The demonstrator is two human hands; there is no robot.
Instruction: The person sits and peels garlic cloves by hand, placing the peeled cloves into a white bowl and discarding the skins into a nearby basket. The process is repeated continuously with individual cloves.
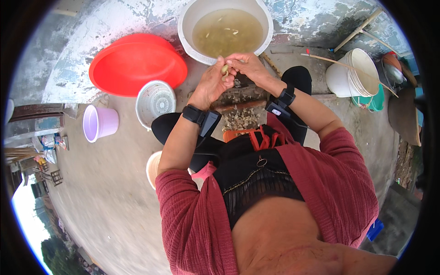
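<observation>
Both my hands meet at the near rim of a large white plastic basin [184, 34] of cloudy brownish water, where a few pale pieces float. My left hand [215, 80] grips a small pale greenish piece [225, 69], perhaps a bean or clove, with thumb and fingers. The fingertips of my right hand [245, 65] pinch at the same piece from the other side. Below the hands, between my knees, many pale peelings [240, 120] lie scattered on the ground.
A red plastic tub [137, 65] leans against the wall at left, near a white strainer basket [156, 103] and a purple bucket [100, 123]. At right stand a white bucket [354, 74] with a thin stick across it and a green container [376, 99]. A wooden stick lies beside the basin.
</observation>
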